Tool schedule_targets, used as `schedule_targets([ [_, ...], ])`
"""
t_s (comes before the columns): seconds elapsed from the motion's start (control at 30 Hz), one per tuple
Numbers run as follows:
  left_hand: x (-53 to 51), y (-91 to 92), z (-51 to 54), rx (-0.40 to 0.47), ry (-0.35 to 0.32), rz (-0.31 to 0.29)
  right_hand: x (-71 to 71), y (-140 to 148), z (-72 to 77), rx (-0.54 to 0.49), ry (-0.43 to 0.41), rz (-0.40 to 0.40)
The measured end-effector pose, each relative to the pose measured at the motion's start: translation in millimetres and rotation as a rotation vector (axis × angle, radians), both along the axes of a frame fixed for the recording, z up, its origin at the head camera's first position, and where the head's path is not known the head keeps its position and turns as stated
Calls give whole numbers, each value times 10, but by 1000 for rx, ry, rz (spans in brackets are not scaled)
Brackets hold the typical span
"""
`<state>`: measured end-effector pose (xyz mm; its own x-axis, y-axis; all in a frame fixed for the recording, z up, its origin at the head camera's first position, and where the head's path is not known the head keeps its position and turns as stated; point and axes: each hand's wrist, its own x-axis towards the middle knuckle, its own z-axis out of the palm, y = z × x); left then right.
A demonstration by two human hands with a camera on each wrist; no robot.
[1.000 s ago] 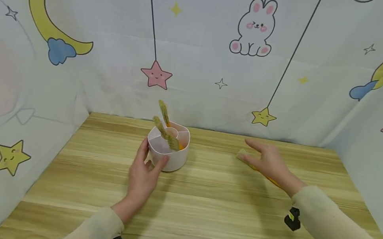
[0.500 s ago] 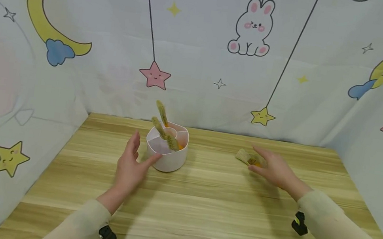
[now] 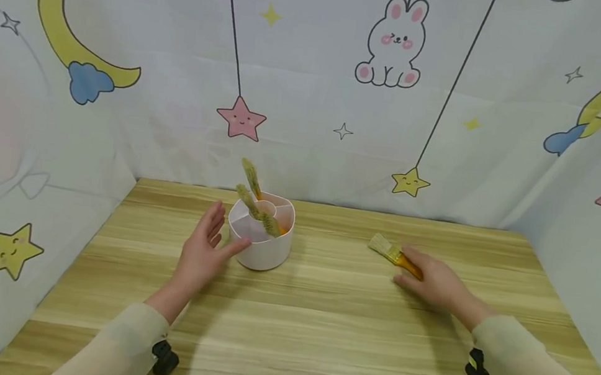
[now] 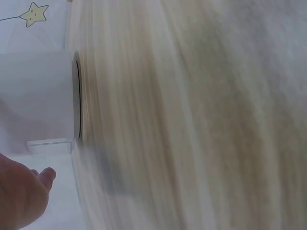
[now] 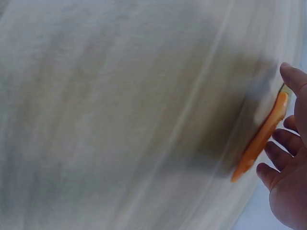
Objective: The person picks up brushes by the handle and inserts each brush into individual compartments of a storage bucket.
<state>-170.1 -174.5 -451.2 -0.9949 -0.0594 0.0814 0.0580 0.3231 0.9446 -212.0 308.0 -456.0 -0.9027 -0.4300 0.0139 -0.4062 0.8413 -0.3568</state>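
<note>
A paintbrush (image 3: 382, 246) with pale bristles and an orange handle lies on the wooden table at the right. My right hand (image 3: 437, 284) is over the handle, thumb and fingers spread to either side of it. In the right wrist view the orange handle (image 5: 261, 136) shows between thumb and fingers, which are not closed on it. A white divided holder (image 3: 265, 255) stands left of centre with several brushes (image 3: 250, 175) upright or leaning in it. Just left of the holder, my left hand (image 3: 200, 256) is spread, its thumb close to the front wall; contact is unclear.
The wooden table (image 3: 304, 338) ends at a white patterned curtain (image 3: 311, 101) behind, with more cloth at both sides. The holder is near the back edge. A long stretch of table lies between holder and paintbrush.
My left hand has let go of the holder and drawn back to the left. My right hand has slid right and nearer along the paintbrush, uncovering its bristles and part of the handle.
</note>
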Motion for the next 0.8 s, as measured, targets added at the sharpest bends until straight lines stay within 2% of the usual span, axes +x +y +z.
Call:
schedule_targets([
  [0.2,1,36,6,5,10,-12,65,-21,-27,16,13,-1],
  [0.4,8,69,11,23,5,-17,72,-41,-51,45,40,1],
  [0.8,-8,110,-39,61,10,-26,126,-168,-66,54,63,82],
])
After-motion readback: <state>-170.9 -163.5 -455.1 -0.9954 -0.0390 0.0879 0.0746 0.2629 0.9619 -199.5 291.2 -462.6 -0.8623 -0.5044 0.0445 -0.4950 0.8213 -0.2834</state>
